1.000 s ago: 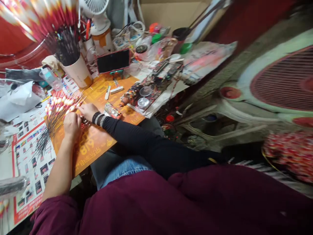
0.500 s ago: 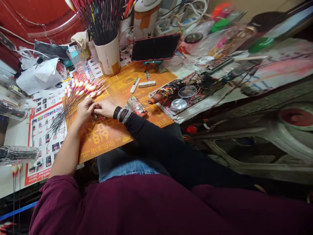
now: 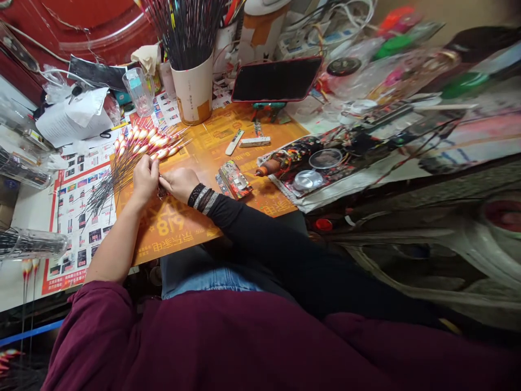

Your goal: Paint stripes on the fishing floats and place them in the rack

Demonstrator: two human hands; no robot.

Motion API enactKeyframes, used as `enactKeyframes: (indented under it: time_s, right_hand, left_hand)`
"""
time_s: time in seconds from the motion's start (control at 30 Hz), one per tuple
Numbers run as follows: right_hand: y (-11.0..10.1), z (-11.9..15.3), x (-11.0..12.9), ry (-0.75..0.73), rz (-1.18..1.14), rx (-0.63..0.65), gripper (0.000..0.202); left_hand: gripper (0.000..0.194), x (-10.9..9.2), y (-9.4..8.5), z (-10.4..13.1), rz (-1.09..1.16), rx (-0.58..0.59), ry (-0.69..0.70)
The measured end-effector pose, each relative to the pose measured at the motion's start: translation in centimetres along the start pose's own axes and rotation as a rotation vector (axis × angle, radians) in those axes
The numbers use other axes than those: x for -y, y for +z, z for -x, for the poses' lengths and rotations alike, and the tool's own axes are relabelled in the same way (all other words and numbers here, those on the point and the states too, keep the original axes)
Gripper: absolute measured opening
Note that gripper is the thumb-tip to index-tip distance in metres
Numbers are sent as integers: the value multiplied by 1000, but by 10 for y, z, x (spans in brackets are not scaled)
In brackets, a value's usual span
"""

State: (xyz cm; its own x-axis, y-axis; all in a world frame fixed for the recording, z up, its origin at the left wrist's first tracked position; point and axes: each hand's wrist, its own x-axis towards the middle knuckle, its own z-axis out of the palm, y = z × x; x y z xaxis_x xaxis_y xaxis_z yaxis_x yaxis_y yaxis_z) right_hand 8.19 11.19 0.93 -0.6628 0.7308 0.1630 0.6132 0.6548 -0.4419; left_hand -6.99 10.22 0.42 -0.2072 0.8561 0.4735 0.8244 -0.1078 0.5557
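My left hand (image 3: 146, 176) is closed above the orange sheet (image 3: 195, 146), its fingers curled inward. Against it, my right hand (image 3: 182, 183) is also closed, thumb and fingers pinched towards the left fingertips. Something small and dark shows between and below the two hands, mostly hidden by the fingers. Just beyond my left hand lies a bundle of what look like fishing floats (image 3: 148, 140), with red, yellow and white teardrop bodies and thin black stems. Right of my right hand sits a paint-spattered block (image 3: 235, 180).
A white cup (image 3: 194, 95) of black stems stands behind the floats. To its right is a propped phone (image 3: 277, 80). A paint-covered tool (image 3: 280, 157) with a brown tip and clear dishes (image 3: 308, 180) lie at right. A glass mug (image 3: 139, 92) stands at back left.
The camera view has shifted slightly, moving the table items right and a little up. My hands have turned and drawn slightly apart; the right now pinches from the side.
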Motion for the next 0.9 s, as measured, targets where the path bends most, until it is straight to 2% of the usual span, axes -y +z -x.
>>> enactKeyframes:
  time_s: [0.33, 0.5, 0.77, 0.83, 0.9]
  right_hand:
    - [11, 1, 2, -52, 18, -123, 47]
    - [14, 0, 2, -95, -46, -155, 46]
    - [19, -1, 0, -130, -48, -161, 53]
    - [20, 0, 2, -157, -44, -171, 53]
    - [22, 2, 6, -223, -32, -177, 54]
  left_hand:
    - [36, -13, -8, -4, 165, -58, -272]
    - [33, -5, -6, -3, 403, -34, -382]
    - [33, 3, -2, -3, 594, -56, -469]
    - [33, 5, -6, -6, 658, -67, -536]
    - [32, 10, -15, -13, 703, -140, -627]
